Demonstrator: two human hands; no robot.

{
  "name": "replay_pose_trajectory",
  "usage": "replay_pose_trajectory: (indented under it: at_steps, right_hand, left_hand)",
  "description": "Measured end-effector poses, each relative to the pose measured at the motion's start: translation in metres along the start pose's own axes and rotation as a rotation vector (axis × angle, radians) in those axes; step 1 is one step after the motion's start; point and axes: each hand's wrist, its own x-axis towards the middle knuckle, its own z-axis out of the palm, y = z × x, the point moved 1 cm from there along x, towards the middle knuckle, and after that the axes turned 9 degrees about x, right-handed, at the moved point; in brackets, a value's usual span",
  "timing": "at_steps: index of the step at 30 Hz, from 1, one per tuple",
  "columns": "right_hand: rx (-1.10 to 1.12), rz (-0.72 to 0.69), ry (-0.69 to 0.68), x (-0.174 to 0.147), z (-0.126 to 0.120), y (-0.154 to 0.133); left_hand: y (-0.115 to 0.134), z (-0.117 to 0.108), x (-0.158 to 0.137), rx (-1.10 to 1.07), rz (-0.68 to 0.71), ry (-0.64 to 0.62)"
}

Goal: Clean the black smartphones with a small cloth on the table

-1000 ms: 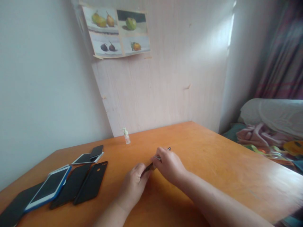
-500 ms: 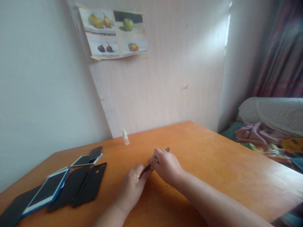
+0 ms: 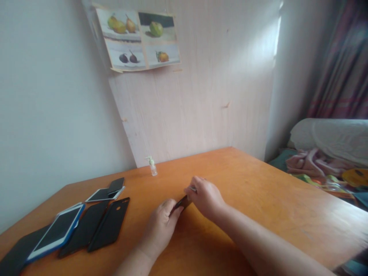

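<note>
dark slab (image 3: 184,202) aslant over table (image 3: 247,180), well in from far edge. left hand (image 3: 162,219) gripping near end, fingers closed tight! right hand (image 3: 207,196) curled round far end, pale sliver (image 3: 193,188) showing there, too small to name. bottle (image 3: 153,169) upright by far edge. toward left edge: black cases (image 3: 111,225), blue-rimmed tablet (image 3: 56,231), white tablet (image 3: 99,194) under small dark phone (image 3: 116,185).

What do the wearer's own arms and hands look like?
Left hand and right hand are bare, five-fingered, ungloved. Left forearm and right forearm show no sleeves; no watch or bracelet visible on either wrist.
</note>
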Motion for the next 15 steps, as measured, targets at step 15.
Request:
replay_pose_trajectory:
  at_steps: [15]
  right_hand:
    - [-0.074,0.192,0.090,0.020,-0.019,0.032]
  left_hand:
    - [0.002,-0.001,0.002,0.036,0.005,0.014]
